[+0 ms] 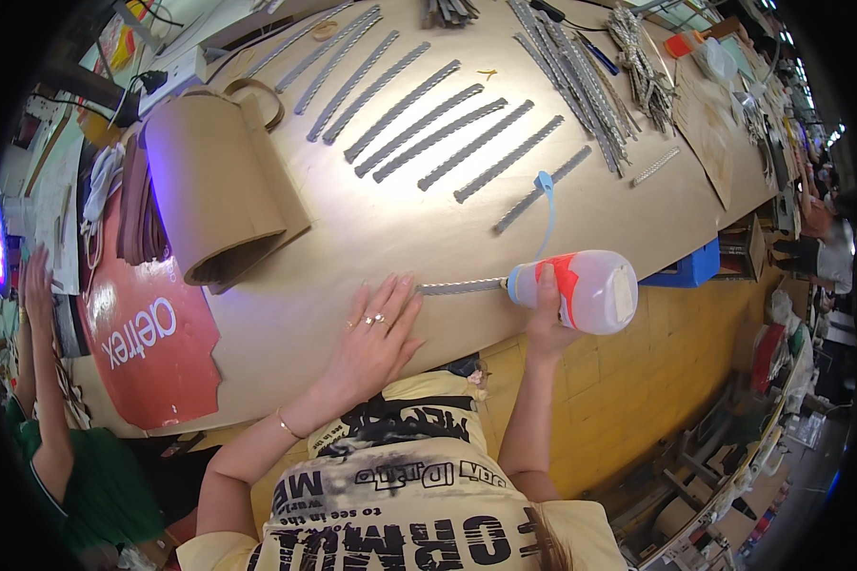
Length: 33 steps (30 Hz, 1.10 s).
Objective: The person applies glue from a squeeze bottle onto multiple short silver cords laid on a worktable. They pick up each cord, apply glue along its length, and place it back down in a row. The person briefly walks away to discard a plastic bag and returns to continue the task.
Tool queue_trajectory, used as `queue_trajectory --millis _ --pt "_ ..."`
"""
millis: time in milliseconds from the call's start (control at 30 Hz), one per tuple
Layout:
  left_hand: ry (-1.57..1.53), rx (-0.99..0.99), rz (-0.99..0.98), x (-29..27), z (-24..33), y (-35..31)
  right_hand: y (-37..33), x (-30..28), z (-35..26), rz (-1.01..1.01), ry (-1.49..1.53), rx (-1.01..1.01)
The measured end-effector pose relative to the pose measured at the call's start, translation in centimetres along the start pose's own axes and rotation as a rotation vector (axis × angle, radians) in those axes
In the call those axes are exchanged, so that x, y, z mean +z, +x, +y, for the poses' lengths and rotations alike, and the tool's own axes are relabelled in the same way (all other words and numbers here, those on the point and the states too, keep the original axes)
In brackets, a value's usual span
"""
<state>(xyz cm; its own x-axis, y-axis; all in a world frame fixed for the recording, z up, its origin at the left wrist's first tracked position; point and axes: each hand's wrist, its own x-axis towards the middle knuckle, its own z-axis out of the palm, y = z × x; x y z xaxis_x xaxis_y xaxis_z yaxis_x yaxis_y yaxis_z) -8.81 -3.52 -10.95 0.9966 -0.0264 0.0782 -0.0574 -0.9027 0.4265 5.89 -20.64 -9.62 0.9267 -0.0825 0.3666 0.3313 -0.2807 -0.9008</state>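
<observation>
My right hand (pixel 547 322) is wrapped round a squeeze bottle (pixel 600 291), a translucent one with a red label and a pale blue cap. The bottle is tipped on its side, its nozzle end pointing left at a grey braided strip (pixel 459 287) on the table. A blue stopper (pixel 544 181) hangs off the cap by a thin loop. My left hand (pixel 383 328), with rings on it, lies flat with fingers stretched out. Its fingertips rest at the strip's left end, pressing the table or the strip's tip; which one I cannot tell.
Several similar braided strips (pixel 509 157) lie in a slanted row on the brown-covered table (pixel 352 228). Bundled strips (pixel 581 90) lie at the far right. A brown rolled sheet (pixel 214 181) stands at left, beside a red sheet (pixel 152 343). Another person's arms (pixel 43 333) show at far left.
</observation>
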Motion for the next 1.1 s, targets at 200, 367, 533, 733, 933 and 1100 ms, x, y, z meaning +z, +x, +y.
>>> queue_trajectory --millis 200,367,533,733,933,1100 --pt "-0.057 -0.008 -0.020 -0.1 -0.2 0.1 -1.2 1.6 -0.8 -0.111 -0.009 -0.066" --pt "-0.072 -0.020 -0.006 0.2 -0.2 0.1 -2.3 2.8 -2.0 -0.231 0.083 -0.031" --pt "-0.102 -0.016 0.018 0.4 -0.3 0.1 -3.0 4.1 -2.8 -0.318 0.116 -0.046" --pt "-0.124 0.007 0.050 0.6 -0.4 0.0 -3.5 5.0 -3.4 -0.380 0.135 -0.057" --pt "-0.137 0.015 0.081 1.0 -0.6 0.0 -4.2 5.5 -3.1 -0.396 0.184 -0.054" --pt "-0.143 0.010 0.102 1.2 -0.5 -0.1 -4.5 6.2 -2.3 -0.013 0.334 0.277"
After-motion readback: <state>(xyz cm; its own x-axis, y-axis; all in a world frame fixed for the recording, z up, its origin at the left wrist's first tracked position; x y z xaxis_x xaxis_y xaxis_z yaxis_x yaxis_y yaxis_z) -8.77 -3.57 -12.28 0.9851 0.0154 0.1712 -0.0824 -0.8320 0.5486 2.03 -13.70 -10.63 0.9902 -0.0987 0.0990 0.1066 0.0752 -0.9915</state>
